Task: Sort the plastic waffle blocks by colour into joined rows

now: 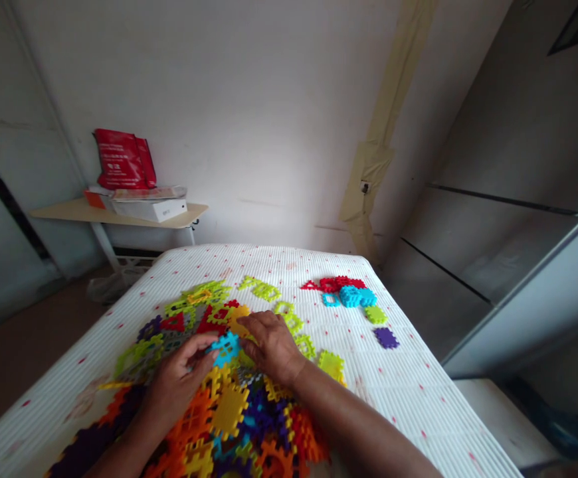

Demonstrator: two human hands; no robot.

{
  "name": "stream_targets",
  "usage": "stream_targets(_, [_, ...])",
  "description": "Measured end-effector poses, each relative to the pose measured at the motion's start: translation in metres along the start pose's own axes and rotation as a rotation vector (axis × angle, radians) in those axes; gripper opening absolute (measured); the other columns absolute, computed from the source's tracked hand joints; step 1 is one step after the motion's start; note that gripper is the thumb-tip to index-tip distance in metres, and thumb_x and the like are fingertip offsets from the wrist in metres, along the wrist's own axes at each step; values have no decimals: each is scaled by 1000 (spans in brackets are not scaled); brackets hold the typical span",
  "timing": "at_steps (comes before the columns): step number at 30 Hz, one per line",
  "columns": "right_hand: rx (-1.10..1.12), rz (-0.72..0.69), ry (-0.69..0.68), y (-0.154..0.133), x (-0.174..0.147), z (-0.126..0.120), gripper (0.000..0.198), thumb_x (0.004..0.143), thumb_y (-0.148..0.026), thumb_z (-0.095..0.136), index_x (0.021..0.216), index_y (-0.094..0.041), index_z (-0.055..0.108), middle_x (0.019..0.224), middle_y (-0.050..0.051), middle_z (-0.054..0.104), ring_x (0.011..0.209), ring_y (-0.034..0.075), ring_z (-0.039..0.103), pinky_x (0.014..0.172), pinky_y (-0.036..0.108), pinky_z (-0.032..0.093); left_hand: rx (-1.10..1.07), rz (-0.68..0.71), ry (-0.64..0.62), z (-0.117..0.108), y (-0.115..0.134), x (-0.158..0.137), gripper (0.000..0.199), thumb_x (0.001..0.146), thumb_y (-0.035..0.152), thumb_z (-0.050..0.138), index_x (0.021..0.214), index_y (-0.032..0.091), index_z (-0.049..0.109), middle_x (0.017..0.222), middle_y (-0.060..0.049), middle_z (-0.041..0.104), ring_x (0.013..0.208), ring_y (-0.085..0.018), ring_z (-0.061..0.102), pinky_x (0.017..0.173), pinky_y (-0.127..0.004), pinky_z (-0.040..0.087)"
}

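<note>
Blue tile (pixel 226 347) sits pinched between our left hand (pixel 179 378) fingers and right hand (pixel 272 345) fingers, above the heap of tiles (pixel 229 411) on the bench (pixel 418 392). Red tiles (pixel 336 284), turquoise tiles (pixel 356 296) and a purple tile (pixel 385 338) lie well apart, right.

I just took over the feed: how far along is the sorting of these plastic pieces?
Early. Set apart: a red cluster, a blue cluster, a few green and purple singles. In hand: the left hand and right hand meet at a blue piece. Left: the big mixed pile.
</note>
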State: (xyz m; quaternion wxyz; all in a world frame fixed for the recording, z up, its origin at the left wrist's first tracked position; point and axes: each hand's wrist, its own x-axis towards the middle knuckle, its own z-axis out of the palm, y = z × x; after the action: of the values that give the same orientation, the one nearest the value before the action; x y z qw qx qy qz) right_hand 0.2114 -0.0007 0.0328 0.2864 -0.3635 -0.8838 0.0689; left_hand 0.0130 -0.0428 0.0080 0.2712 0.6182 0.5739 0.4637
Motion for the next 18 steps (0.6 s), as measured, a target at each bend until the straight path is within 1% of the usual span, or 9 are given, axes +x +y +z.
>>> stream_targets(2, [4, 12, 25, -1, -1, 0, 38, 89, -34, 49, 124, -21, 47, 113, 9, 59, 105, 20, 52, 88, 35, 41, -67, -76, 49, -1, -1, 1, 31, 73, 48, 58, 87, 21, 57, 76, 1, 66, 69, -17, 65, 65, -25, 53])
stream_targets(4, [33, -27, 17, -4, -3, -1, 41, 87, -39, 51, 123, -20, 47, 112, 8, 59, 104, 20, 53, 88, 34, 42, -126, -139, 47, -3, -1, 1, 32, 70, 50, 61, 83, 22, 54, 68, 3, 63, 60, -15, 63, 58, -23, 52])
stream_targets(8, [-2, -111, 14, -18, -6, 0, 51, 82, -47, 56, 124, -20, 46, 116, 9, 57, 103, 23, 52, 87, 36, 42, -203, -142, -12, -3, 3, -1, 31, 69, 50, 64, 76, 22, 53, 65, 5, 60, 61, -15, 63, 58, -22, 52])
stream_targets(12, [-65, -65, 25, -27, -7, 4, 50, 82, -45, 55, 124, -18, 46, 115, 12, 56, 100, 24, 51, 83, 38, 44, -236, -161, -40, -1, 8, -2, 34, 68, 52, 64, 75, 21, 51, 64, 6, 57, 59, -15, 63, 56, -21, 51])
stream_targets(14, [-69, -47, 36, -27, -7, 4, 50, 82, -43, 55, 124, -17, 45, 115, 12, 56, 100, 25, 50, 84, 38, 44, -250, -169, -46, -1, 12, -3, 35, 69, 53, 64, 75, 21, 50, 65, 6, 56, 60, -15, 63, 58, -23, 53])
stream_targets(16, [-70, -59, 35, -26, -8, 4, 52, 81, -42, 56, 125, -17, 44, 115, 12, 55, 101, 25, 50, 85, 39, 44, -252, -167, -38, -1, 16, -3, 35, 69, 52, 64, 75, 21, 49, 65, 7, 56, 61, -15, 62, 60, -24, 53])
stream_targets(18, [-68, -75, 31, -27, -9, 5, 54, 80, -42, 57, 126, -16, 44, 115, 12, 55, 101, 25, 50, 85, 39, 44, -240, -165, -32, -2, 20, -4, 36, 68, 51, 65, 76, 21, 48, 64, 7, 56, 60, -15, 62, 59, -24, 53])
